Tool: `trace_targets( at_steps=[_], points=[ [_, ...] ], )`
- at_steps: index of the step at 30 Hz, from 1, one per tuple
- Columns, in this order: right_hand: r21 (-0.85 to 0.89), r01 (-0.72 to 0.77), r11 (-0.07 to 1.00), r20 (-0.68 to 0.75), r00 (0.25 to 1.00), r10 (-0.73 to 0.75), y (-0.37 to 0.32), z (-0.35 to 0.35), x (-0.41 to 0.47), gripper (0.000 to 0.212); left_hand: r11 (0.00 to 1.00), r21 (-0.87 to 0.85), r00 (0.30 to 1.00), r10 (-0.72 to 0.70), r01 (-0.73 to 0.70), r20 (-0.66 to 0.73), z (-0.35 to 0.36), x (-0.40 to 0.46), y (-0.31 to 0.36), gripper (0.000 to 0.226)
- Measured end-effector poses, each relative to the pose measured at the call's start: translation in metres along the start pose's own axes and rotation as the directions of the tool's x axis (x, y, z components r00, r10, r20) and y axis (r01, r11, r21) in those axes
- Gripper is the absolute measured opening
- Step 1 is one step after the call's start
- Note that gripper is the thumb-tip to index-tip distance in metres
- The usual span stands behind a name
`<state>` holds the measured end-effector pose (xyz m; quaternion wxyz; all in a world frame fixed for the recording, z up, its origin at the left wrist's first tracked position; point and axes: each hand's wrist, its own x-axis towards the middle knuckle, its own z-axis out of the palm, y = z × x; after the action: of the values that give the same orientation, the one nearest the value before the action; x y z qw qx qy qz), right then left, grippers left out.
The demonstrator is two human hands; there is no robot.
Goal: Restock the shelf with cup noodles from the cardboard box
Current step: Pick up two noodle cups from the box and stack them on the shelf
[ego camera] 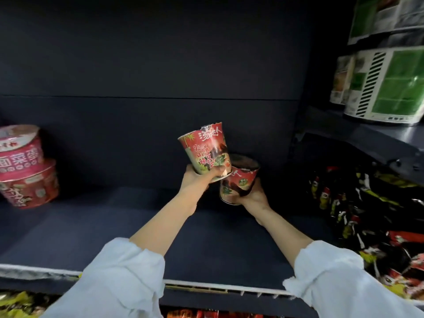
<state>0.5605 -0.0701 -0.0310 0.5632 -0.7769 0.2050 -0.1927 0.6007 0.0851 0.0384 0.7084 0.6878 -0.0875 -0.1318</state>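
Both arms reach into a dark shelf. My left hand grips a red cup noodle round its base and holds it tilted, above the shelf floor. Just to its right and lower, my right hand grips a second red cup noodle from below, its dark lid facing up and back. The two cups touch or nearly touch. The cardboard box is not in view.
Two pink noodle bowls stand stacked at the shelf's left. Black, red and yellow packets fill the right side. Green and white packs sit on a higher shelf at right. A white price rail runs along the front edge.
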Motion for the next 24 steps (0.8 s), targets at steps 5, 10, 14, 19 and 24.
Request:
trace_targets(
  at_steps=[5,10,14,19,24],
  points=[
    [0.004,0.03,1.0,0.045,0.999,-0.03,-0.006,0.026,0.01,0.088,0.977,0.132,0.983,0.175,-0.167,-0.052,-0.016,0.011,0.007,0.055],
    [-0.08,0.065,0.995,0.15,0.987,-0.052,-0.009,0.056,0.012,0.088,0.96,0.164,0.971,0.236,-0.227,-0.034,-0.033,0.019,0.009,0.055],
    [-0.097,0.063,0.993,0.175,0.983,-0.045,-0.016,0.081,0.016,0.089,0.952,0.197,0.965,0.251,-0.233,-0.073,-0.05,0.028,0.008,0.066],
    [-0.104,0.051,0.993,0.209,0.977,-0.028,-0.027,0.106,0.02,0.092,0.949,0.228,0.967,0.242,-0.218,-0.081,-0.07,0.047,0.012,0.082],
    [-0.12,0.006,0.993,0.208,0.978,0.019,-0.021,0.12,0.019,0.092,0.938,0.297,0.98,0.196,-0.177,-0.033,-0.077,0.067,0.008,0.081]
  ],
)
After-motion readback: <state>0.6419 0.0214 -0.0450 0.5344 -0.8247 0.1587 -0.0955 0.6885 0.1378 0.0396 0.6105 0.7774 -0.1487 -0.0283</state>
